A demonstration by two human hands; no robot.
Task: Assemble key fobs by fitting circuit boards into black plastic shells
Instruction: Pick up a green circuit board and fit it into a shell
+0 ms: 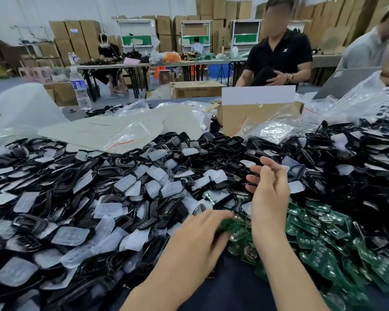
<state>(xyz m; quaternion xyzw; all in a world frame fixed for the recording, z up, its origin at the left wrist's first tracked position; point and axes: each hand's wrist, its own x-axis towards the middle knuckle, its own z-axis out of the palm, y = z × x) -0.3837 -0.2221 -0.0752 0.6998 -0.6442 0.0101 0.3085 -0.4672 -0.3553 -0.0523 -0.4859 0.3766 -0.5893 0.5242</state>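
Green circuit boards (319, 239) lie heaped at the near right of the worktop (234, 288), touching the wide pile of black plastic shells (63, 182). The left hand (198, 232) lies on the boards, blurred, so I cannot tell its grip. The right hand (267, 189) hovers above the shells, fingers loose, holding nothing.

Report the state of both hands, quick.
Left hand: resting on the green circuit boards, blurred; whether it grips one cannot be told.
Right hand: open, fingers loose, holding nothing, over the black shells.
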